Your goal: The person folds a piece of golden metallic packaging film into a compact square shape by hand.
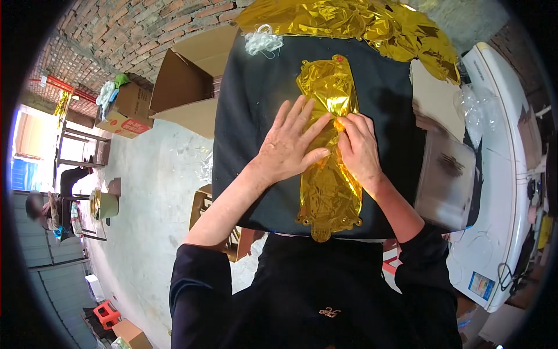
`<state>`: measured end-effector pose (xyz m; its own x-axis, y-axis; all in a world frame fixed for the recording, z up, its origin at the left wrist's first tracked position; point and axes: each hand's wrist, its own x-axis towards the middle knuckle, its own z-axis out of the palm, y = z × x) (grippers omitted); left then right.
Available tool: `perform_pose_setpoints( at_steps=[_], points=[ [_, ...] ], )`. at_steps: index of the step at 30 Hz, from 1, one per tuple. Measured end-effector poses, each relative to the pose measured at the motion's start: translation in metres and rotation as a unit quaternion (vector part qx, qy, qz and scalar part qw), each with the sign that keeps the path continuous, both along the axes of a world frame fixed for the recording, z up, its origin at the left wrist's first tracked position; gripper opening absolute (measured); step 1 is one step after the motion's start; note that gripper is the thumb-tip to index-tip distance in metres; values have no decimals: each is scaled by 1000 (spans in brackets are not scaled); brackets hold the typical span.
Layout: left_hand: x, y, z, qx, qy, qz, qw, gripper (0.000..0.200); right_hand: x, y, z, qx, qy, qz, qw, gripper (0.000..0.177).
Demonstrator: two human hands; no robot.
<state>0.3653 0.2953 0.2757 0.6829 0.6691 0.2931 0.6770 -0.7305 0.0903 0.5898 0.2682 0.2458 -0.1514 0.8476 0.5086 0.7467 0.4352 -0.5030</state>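
A flat gold foil balloon (328, 192) lies lengthwise on a black cloth-covered table (250, 116). My left hand (290, 145) lies flat on the balloon's middle, fingers spread, pressing it down. My right hand (357, 145) is beside it on the right, its fingertips pinching a fold of the foil near the middle. A heap of more gold foil balloons (372, 26) sits at the table's far edge.
A tangle of white string (263, 42) lies at the far left of the table. A stack of clear plastic bags (444, 180) rests at the right edge. Open cardboard boxes (186, 81) stand on the floor to the left. A white appliance (500, 174) stands on the right. Another person sits far left.
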Motion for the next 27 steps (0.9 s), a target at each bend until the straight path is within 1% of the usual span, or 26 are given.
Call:
perform_pose_setpoints(
  at_steps=[5, 7, 10, 13, 16, 19, 23, 26, 27],
  points=[
    [6, 5, -20, 23, -3, 26, 999, 81, 1, 0, 2, -3, -14, 15, 1000, 32],
    [3, 5, -24, 33, -19, 32, 999, 83, 1, 0, 1, 0, -15, 18, 1000, 33],
    [2, 4, -24, 40, -8, 34, 999, 85, 1, 0, 2, -3, -23, 16, 1000, 34],
    [2, 3, -20, 12, 22, 44, 999, 85, 1, 0, 2, -8, -27, 11, 1000, 34],
    [7, 3, -12, 56, -13, 36, 998, 82, -1, -1, 2, -11, -22, 10, 1000, 33],
    [21, 3, 1, 7, -62, 23, 998, 74, 0, -2, 3, -20, -18, 15, 1000, 36],
    [41, 11, -19, 6, -112, 15, 994, 67, -1, -2, 5, -23, -21, 13, 999, 38],
    [44, 14, -35, 7, -79, 30, 996, 66, -1, -2, 4, -22, -19, 11, 1000, 38],
    [45, 13, -33, 12, -67, 35, 997, 66, -1, -2, 3, -16, -21, 9, 1000, 38]
  ],
)
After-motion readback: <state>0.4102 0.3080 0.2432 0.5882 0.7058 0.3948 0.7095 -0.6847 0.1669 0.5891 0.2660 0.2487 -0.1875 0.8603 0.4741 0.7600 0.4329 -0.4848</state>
